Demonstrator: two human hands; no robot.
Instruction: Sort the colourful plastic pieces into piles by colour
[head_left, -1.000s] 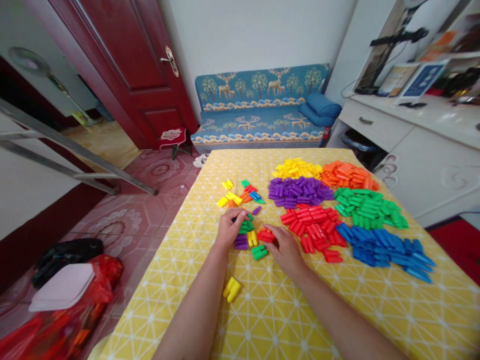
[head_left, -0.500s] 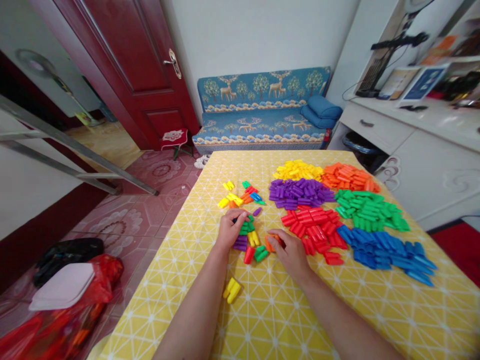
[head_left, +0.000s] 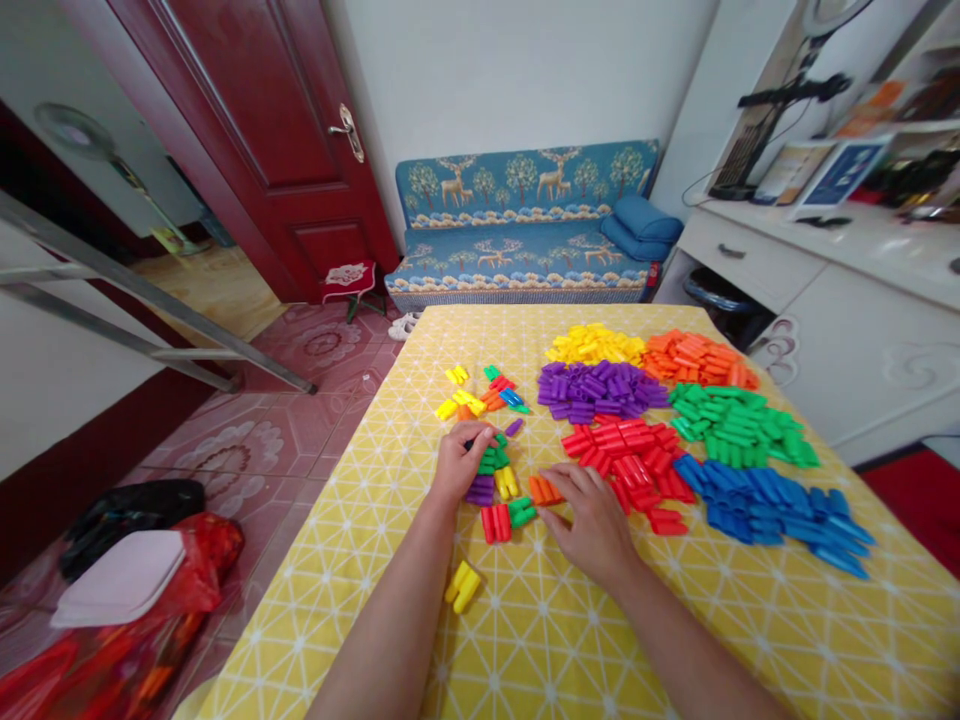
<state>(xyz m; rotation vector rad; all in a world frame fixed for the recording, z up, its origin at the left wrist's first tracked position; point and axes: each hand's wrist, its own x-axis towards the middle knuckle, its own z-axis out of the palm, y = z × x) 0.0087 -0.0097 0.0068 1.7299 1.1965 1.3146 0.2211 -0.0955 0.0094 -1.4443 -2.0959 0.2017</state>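
My left hand (head_left: 463, 455) is closed at the upper left of a small group of joined pieces, its fingertips by the green pieces (head_left: 493, 458); what it pinches is too small to name. Purple pieces (head_left: 481, 490), yellow pieces (head_left: 507, 483), red pieces (head_left: 496, 523) and small green pieces (head_left: 521, 512) lie below and beside these. My right hand (head_left: 581, 510) has thumb and fingers apart, just right of the orange pieces (head_left: 545, 490), and holds nothing visible. A yellow pair (head_left: 463, 586) lies nearer me. A single purple piece (head_left: 514, 427) lies above the group.
Piles of yellow (head_left: 595, 345), orange (head_left: 697, 358), purple (head_left: 600, 390), green (head_left: 739, 425), red (head_left: 634, 460) and blue pieces (head_left: 772, 500) cover the table's right side. Small coloured clusters (head_left: 495, 393) lie farther back. Beyond the table (head_left: 360, 610) stands a blue sofa (head_left: 525, 240).
My right hand has opened and shifted slightly right, off the orange pieces. The red pieces now lie flat side by side at the left of the small green ones. My left hand has hardly moved.
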